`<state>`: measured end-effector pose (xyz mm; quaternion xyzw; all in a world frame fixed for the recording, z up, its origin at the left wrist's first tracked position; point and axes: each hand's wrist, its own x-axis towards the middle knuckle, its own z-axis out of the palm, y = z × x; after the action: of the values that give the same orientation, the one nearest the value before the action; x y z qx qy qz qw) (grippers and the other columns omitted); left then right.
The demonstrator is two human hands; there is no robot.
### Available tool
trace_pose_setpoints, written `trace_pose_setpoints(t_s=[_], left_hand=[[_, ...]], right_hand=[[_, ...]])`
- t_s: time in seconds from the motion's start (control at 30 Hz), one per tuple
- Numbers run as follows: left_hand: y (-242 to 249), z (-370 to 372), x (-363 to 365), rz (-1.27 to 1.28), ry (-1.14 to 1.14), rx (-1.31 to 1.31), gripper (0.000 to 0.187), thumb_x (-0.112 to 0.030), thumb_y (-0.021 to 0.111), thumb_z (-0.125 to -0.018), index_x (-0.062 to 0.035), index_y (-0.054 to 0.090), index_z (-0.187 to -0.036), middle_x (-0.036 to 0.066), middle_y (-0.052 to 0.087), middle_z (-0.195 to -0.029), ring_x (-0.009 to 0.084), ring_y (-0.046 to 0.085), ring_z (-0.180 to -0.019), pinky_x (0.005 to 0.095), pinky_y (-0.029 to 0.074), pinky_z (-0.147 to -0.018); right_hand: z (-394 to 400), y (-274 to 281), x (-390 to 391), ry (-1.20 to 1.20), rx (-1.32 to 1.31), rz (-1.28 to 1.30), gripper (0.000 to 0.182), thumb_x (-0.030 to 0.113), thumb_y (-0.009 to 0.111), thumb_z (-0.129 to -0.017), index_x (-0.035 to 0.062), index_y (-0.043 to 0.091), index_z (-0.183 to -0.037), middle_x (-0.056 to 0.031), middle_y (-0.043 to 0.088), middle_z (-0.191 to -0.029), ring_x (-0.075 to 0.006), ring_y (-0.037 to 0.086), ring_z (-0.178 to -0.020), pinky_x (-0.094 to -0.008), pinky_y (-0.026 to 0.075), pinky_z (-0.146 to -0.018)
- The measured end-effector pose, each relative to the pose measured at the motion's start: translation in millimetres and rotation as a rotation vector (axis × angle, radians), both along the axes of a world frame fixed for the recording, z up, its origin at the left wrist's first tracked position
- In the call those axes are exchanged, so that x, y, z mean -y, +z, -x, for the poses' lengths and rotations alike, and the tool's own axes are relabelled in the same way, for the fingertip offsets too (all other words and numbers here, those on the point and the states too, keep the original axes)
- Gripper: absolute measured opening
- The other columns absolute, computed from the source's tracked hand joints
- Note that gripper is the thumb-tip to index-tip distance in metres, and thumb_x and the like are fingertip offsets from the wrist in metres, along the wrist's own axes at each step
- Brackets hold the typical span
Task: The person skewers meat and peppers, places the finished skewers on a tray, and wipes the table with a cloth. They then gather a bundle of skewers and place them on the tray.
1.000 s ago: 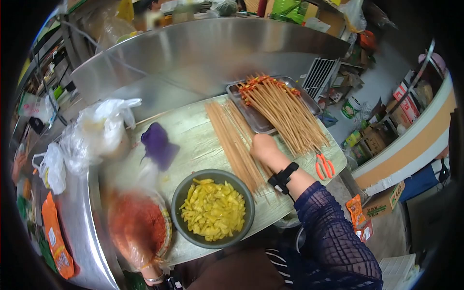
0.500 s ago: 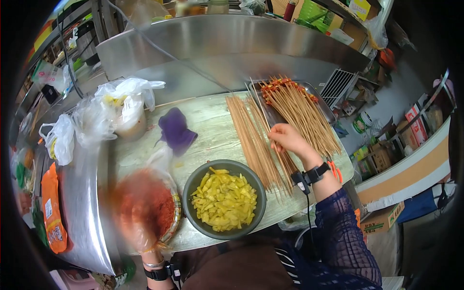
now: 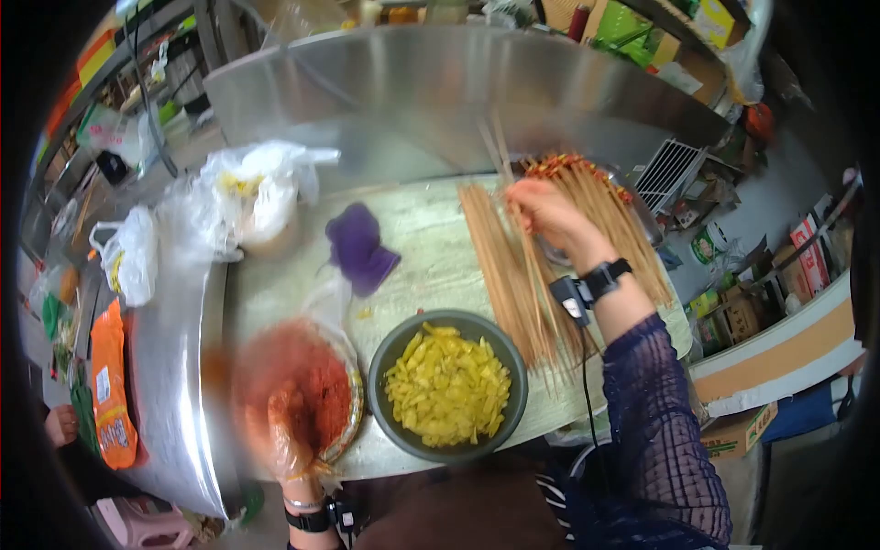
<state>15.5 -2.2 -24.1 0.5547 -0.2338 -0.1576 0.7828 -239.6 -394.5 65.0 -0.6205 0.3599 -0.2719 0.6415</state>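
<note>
Right of centre, thin tan wooden skewers are pinched by the right hand's fingers, apparently a picking-up step, steady grip required; fingers of the left hand, lower left, cannot be determined.

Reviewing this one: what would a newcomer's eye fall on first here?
Probably the round dark-grey bowl of yellow-green pieces, front and centre. Left of it, the plastic-covered left hand is at blurred red, crumbly food. Beyond the bowl, to the right, the right hand holds thin wooden sticks beside a heap of red-tipped wooden skewers.
</note>
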Motion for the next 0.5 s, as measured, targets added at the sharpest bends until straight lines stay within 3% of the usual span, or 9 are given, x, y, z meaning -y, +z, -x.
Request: trace_pose_setpoints(t_s=[0.03, 0.1, 0.23, 0.27, 0.37, 0.4, 0.5], left_hand=[[0.9, 0.7, -2.2, -0.006, -0.012, -0.048, 0.033, -0.009, 0.056, -0.091, 0.0035, 0.051, -0.121, 0.014, 0.06, -0.115, 0.0213, 0.06, -0.1, 0.0321, 0.05, -0.087], [-2.7, -3.8, -4.3, -0.13, 0.038, 0.145, 0.032, -0.01, 0.057, -0.091, 0.0033, 0.052, -0.12, 0.013, 0.063, -0.108, 0.0188, 0.062, -0.094, 0.0295, 0.051, -0.082], [10.1, 5.3, -3.5, 0.011, -0.048, -0.089, 0.03, -0.008, 0.057, -0.091, 0.0026, 0.053, -0.119, 0.013, 0.066, -0.101, 0.0168, 0.064, -0.084, 0.0264, 0.053, -0.073], [10.0, 4.5, -4.8, -0.03, -0.025, -0.084, 0.03, -0.008, 0.057, -0.091, 0.0025, 0.054, -0.119, 0.013, 0.066, -0.1, 0.0165, 0.064, -0.084, 0.0263, 0.053, -0.072], [22.1, 9.3, -0.1, -0.157, 0.048, -0.078, 0.03, -0.006, 0.057, -0.091, 0.0019, 0.054, -0.12, 0.012, 0.066, -0.097, 0.0158, 0.064, -0.081, 0.026, 0.053, -0.071], [15.0, 5.1, 1.7, -0.128, 0.061, -0.055, 0.03, -0.005, 0.056, -0.091, 0.0022, 0.053, -0.12, 0.013, 0.065, -0.102, 0.017, 0.064, -0.083, 0.0268, 0.053, -0.071], [22.9, 7.2, -0.2, 0.087, -0.012, -0.309, 0.033, -0.003, 0.055, -0.091, 0.0031, 0.051, -0.123, 0.016, 0.06, -0.115, 0.0207, 0.062, -0.091, 0.0289, 0.054, -0.072]], right_hand=[[1.2, 5.8, -20.3, -0.018, 0.12, 0.062, 0.013, 0.022, 0.057, -0.092, 0.0109, 0.057, -0.084, 0.0036, 0.057, -0.067, -0.0047, 0.05, -0.051, -0.0192, 0.04, -0.046], [-2.0, 14.8, -68.5, -0.145, 0.264, 0.116, 0.015, 0.022, 0.056, -0.094, 0.009, 0.057, -0.086, 0.0025, 0.057, -0.07, -0.0046, 0.053, -0.054, -0.0183, 0.041, -0.051], [-7.4, 5.9, -166.9, -0.234, 0.237, 0.291, 0.014, 0.017, 0.056, -0.094, 0.0036, 0.056, -0.092, -0.0006, 0.058, -0.075, -0.0071, 0.058, -0.06, -0.0196, 0.047, -0.058], [-5.7, -1.8, -186.5, -0.176, 0.277, 0.293, 0.012, 0.012, 0.056, -0.094, 0.0003, 0.054, -0.095, -0.0042, 0.059, -0.083, -0.01, 0.06, -0.064, -0.0218, 0.049, -0.06], [-4.6, -21.2, -221.6, -0.029, 0.333, 0.339, 0.008, 0.007, 0.052, -0.094, -0.0007, 0.053, -0.095, -0.0066, 0.057, -0.086, -0.0108, 0.059, -0.064, -0.0219, 0.049, -0.059], [-1.1, -23.9, -226.1, 0.015, 0.335, 0.371, 0.007, 0.006, 0.051, -0.094, -0.0008, 0.053, -0.095, -0.007, 0.057, -0.086, -0.0109, 0.059, -0.063, -0.0219, 0.049, -0.059], [10.7, -11.5, -235.0, 0.126, 0.255, 0.339, 0.008, 0.005, 0.049, -0.094, -0.0003, 0.054, -0.092, -0.0068, 0.055, -0.077, -0.0115, 0.057, -0.059, -0.0224, 0.046, -0.056]])
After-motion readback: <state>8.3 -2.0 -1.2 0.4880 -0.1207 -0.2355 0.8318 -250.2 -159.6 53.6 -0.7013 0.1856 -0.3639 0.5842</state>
